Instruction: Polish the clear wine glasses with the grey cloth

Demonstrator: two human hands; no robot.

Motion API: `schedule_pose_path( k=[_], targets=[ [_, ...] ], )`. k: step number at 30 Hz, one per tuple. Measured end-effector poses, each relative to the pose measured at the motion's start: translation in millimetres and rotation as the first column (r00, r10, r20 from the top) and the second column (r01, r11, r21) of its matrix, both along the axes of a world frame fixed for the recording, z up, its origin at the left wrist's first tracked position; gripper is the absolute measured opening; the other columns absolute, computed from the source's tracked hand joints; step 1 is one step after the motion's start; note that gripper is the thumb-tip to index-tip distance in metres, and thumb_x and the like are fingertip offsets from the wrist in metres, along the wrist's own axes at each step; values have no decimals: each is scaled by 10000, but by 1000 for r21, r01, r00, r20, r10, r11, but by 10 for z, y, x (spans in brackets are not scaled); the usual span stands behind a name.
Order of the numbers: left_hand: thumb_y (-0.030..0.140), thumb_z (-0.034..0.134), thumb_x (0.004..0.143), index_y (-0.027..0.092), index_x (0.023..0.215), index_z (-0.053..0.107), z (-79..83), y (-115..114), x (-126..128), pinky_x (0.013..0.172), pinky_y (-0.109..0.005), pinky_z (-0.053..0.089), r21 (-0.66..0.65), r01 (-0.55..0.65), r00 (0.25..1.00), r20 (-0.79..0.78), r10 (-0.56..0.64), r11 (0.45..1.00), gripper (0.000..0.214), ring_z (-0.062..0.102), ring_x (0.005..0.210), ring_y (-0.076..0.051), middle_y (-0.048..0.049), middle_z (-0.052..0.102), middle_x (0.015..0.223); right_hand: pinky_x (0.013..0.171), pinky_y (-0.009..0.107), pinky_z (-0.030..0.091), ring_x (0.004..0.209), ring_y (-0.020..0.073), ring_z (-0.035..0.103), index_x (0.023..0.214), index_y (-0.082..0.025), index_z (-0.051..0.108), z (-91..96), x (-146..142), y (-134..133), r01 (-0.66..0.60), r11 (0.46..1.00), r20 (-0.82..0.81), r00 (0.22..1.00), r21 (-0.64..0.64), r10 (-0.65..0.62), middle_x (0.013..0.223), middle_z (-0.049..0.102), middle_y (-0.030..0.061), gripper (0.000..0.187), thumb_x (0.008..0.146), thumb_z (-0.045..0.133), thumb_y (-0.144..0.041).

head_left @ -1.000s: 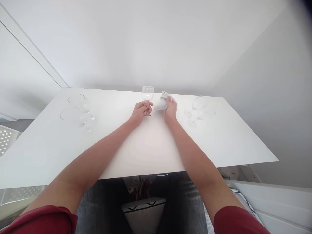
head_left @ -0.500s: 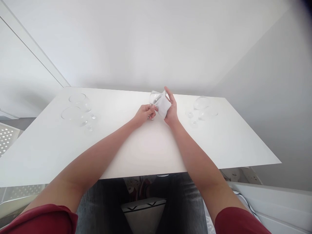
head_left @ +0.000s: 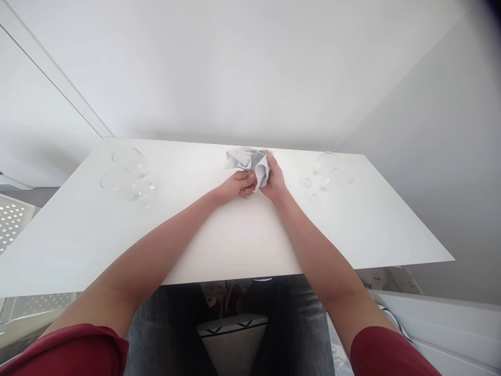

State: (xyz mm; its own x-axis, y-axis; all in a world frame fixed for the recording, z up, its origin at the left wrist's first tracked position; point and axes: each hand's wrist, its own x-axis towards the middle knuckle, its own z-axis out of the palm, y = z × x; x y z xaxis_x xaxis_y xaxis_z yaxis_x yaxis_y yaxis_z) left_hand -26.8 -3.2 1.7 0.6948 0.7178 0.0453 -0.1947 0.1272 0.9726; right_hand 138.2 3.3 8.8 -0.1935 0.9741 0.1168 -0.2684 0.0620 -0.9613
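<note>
My left hand [head_left: 238, 184] is closed round the stem of a clear wine glass [head_left: 246, 194] near the far middle of the white table [head_left: 219, 235]. My right hand [head_left: 274, 180] grips a white cloth [head_left: 250, 159] that is wrapped over the glass's bowl, hiding most of the bowl. Both hands meet at the glass, fingers curled. Only a bit of the stem and foot shows below my left fingers.
Two clear wine glasses [head_left: 127, 177] lie or stand at the table's far left, and two more clear glasses [head_left: 326, 175] at the far right. A white wall rises right behind the table. My knees and a stool show below the front edge.
The glass stood upright with the cloth beside it; my right hand brought the cloth onto it, and the cloth now covers the bowl while my left hand has tightened on the stem.
</note>
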Motion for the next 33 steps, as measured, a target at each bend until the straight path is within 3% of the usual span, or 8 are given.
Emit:
schedule_pose_path(
  k=[3,9,14,18,21,24,27,33],
  targets=[
    [627,871,823,200,678,472,-8,-19,-3,553,-261,298,-95,69,997,43,-66,993,602,273,513,-53,64,346,556,741,367,604,954,258,729,1171,-291,650,14,-12,-34,138,987,-52,990,86,-134,1002,760,50,720,729,810,-837],
    [387,729,932,202,604,414,-72,-58,77,532,-254,259,176,-162,978,-104,182,971,491,312,526,-66,26,389,573,1033,367,538,1082,226,639,1106,-298,706,74,-93,-147,394,797,176,839,457,-515,1189,717,32,382,809,879,-464],
    [520,708,983,203,670,478,-8,-102,72,526,-264,298,261,-74,972,-198,128,962,502,346,525,-78,11,459,602,798,369,562,886,226,655,990,-247,752,108,59,-75,314,912,129,926,265,-356,1016,730,59,378,867,778,-604],
    [805,652,918,215,637,433,76,-112,-8,537,-295,307,209,134,987,-119,-111,969,689,292,542,-95,20,379,591,704,399,575,859,267,689,1031,-262,720,96,112,-37,123,990,-37,992,68,-121,901,688,67,627,860,627,-858],
    [807,686,894,210,662,488,82,-87,-27,594,-314,389,126,104,995,-12,-103,987,670,326,564,-108,23,390,584,677,444,588,891,316,706,1071,-259,694,52,-6,-61,50,999,-8,999,7,-50,872,682,98,891,793,406,-1055],
    [653,773,901,194,650,538,24,-48,27,605,-307,418,14,-23,999,46,22,1000,574,345,532,-89,22,434,553,683,411,594,926,298,702,1091,-257,656,10,-151,-97,163,987,66,984,15,-163,884,682,81,780,787,588,-972],
    [362,745,930,186,604,507,-36,-41,103,571,-274,378,34,-171,984,-39,173,985,440,379,524,-80,10,464,555,886,349,602,1135,250,663,1182,-299,625,31,-197,-150,415,878,109,887,239,-449,1141,703,47,561,762,876,-575],
    [250,635,997,192,649,491,-19,-118,124,531,-254,310,269,-125,954,-230,190,955,382,393,500,-76,3,517,559,868,372,562,995,244,656,927,-264,727,166,-22,-178,390,795,219,819,465,-530,1014,722,39,145,842,774,-372]
  ],
)
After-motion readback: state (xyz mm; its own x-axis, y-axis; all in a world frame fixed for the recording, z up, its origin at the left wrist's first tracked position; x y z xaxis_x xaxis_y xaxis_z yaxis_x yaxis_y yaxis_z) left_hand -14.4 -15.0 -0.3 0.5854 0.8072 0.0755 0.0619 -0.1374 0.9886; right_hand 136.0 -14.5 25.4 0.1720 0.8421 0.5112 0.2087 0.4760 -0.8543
